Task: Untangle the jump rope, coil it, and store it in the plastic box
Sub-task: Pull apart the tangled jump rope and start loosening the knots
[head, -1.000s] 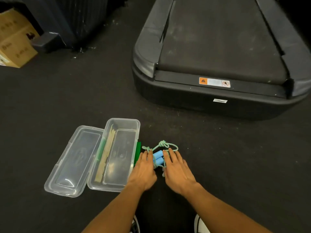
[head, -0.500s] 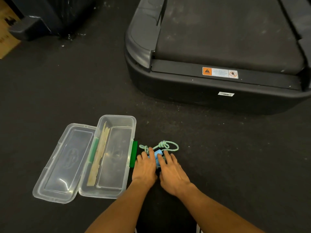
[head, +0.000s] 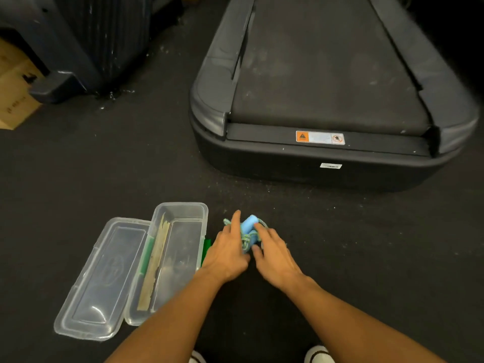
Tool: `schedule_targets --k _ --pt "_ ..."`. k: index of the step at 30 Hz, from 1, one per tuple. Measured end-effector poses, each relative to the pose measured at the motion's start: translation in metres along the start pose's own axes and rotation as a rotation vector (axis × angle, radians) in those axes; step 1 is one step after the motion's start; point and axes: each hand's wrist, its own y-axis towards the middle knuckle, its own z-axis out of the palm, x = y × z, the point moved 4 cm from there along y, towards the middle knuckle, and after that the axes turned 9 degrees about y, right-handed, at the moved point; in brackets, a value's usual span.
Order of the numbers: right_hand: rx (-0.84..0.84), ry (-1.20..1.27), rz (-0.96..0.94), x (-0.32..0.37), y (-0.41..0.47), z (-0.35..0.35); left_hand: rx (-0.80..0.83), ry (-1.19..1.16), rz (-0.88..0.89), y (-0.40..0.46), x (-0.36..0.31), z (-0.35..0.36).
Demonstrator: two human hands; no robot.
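Gym or home workout corner: treadmill [head: 327, 82] on dark rubber floor [head: 104, 166], cardboard box [head: 13, 95] stored at the floor's left edge.

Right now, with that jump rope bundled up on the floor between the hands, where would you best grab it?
Probably by the light blue cylindrical handles, from above with fingers down either side. They are the only firm, rounded part showing; the green cord around them is a loose tangle. Both hands, left hand and right hand, already close in from either side, beside the open clear plastic box.
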Motion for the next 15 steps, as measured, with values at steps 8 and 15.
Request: schedule_targets --k 8,15 --pt "-0.309 0.176 -0.242 0.078 -0.014 -0.097 -0.271 -0.181 0.216 -0.018 -0.072 -0.111" --pt "-0.554 0.193 -0.441 0.168 -0.050 -0.188 -0.569 -0.286 0.415 -0.054 -0.152 -0.220"
